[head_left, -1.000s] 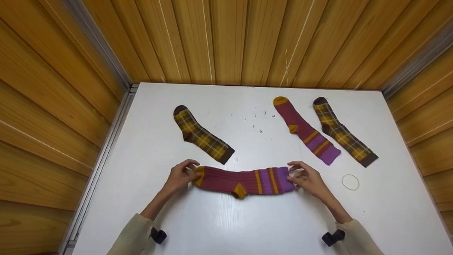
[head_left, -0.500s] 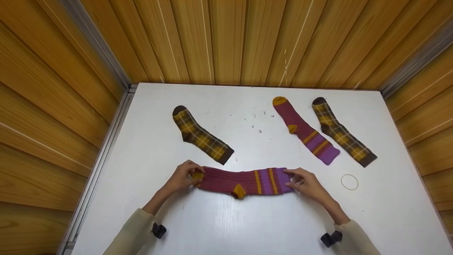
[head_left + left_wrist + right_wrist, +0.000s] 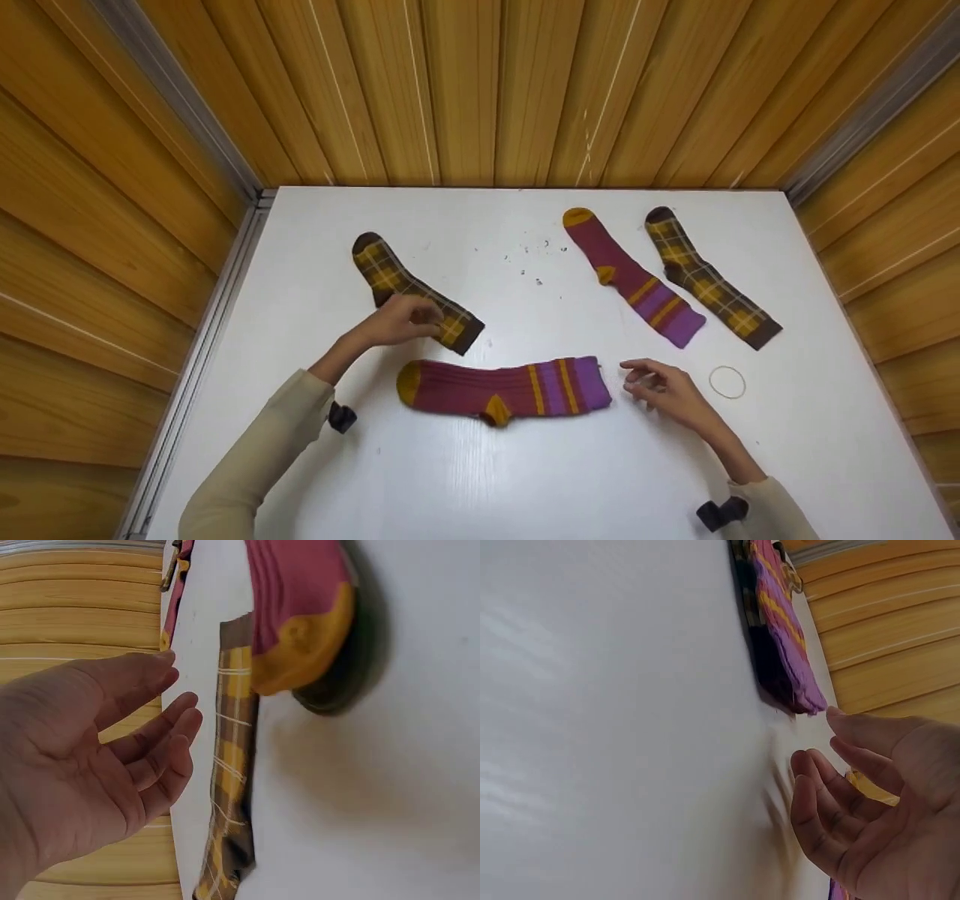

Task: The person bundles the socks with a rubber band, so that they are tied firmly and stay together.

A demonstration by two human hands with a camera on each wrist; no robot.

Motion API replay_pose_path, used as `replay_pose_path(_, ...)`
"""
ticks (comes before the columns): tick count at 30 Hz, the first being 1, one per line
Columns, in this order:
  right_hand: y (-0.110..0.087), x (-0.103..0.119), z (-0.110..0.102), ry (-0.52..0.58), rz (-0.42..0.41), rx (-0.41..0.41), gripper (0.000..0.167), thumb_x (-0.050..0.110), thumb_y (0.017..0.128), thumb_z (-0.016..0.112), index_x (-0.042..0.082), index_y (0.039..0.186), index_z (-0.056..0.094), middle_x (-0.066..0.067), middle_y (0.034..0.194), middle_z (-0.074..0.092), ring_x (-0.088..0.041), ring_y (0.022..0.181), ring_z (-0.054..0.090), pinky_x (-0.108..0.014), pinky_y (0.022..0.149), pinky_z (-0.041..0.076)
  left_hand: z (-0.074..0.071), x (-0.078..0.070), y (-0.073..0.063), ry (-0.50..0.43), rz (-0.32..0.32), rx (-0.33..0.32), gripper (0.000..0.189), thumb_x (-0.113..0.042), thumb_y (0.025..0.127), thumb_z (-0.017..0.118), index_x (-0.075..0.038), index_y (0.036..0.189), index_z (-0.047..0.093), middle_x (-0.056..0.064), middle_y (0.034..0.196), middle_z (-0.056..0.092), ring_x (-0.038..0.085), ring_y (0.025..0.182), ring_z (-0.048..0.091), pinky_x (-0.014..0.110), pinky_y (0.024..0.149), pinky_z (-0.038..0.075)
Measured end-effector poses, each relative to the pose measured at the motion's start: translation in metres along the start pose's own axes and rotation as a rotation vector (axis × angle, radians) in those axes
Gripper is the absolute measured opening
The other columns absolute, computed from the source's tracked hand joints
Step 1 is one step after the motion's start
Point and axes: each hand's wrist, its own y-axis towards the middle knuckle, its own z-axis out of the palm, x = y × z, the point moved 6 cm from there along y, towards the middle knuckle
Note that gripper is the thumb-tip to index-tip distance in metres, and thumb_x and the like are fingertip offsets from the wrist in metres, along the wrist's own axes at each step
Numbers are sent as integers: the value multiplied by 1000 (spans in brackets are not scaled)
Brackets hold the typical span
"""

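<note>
Two plaid socks (image 3: 390,277) and two maroon-and-purple socks (image 3: 472,386) show on one white surface (image 3: 450,480). Under the nearer maroon one is dark fabric (image 3: 324,699), number of pieces unclear. Also one thin ring (image 3: 710,381), two hands (image 3: 405,321), two sleeves (image 3: 255,442), two black wrist devices (image 3: 342,418), three wood-panelled walls (image 3: 465,90).

Left hand (image 3: 399,321) and right hand (image 3: 670,390) hover, loosely curled, left farther forward

Long, plain sleeves (image 3: 251,450) in pale greenish beige reach the wrists, and a small, rounded black camera (image 3: 343,418) sits beside each cuff (image 3: 318,386). The hands (image 3: 401,321) are bare.
</note>
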Motion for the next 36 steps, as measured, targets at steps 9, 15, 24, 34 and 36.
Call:
replay_pose_path(9, 12, -16, -46, 22, 154, -165, 37, 6, 98, 66, -9, 131, 61, -25, 103, 70, -8, 74, 70, -28, 59, 58, 10, -33, 123, -7, 37, 24, 28, -6, 98, 65, 5, 124, 66, 25, 113, 72, 38, 103, 70, 41, 89, 58)
replay_pose_path(15, 23, -29, -74, 81, 278, -306, 44, 16, 102, 64, -9, 138, 56, -23, 121, 67, 2, 86, 66, -22, 71, 59, 47, -50, 208, -55, 41, -27, 39, -7, 98, 63, 6, 135, 59, 27, 127, 67, 38, 113, 66, 41, 98, 54)
replay_pose_path(24, 32, -44, -68, 91, 386, -261, 58, 20, 104, 60, -7, 151, 40, -33, 145, 44, 11, 91, 54, -13, 81, 54, 103, -69, 259, 199, -69, -3, 57, -10, 103, 55, -13, 158, 39, 11, 164, 37, 27, 152, 34, 38, 125, 30)
replay_pose_path(34, 31, -48, -66, 37, 378, -221, 57, 18, 104, 60, -9, 150, 42, -36, 143, 46, -6, 103, 63, -14, 80, 55, 117, -61, 256, 458, -71, 131, 53, -7, 105, 45, -20, 157, 43, 5, 164, 40, 27, 151, 37, 43, 122, 34)
replay_pose_path(36, 34, -47, -66, 35, 375, -216, 56, 19, 104, 60, -9, 149, 42, -37, 143, 46, -10, 104, 63, -14, 80, 55, 110, -59, 252, 480, -77, 111, 53, -8, 105, 47, -22, 156, 44, 5, 160, 46, 28, 146, 42, 47, 119, 37)
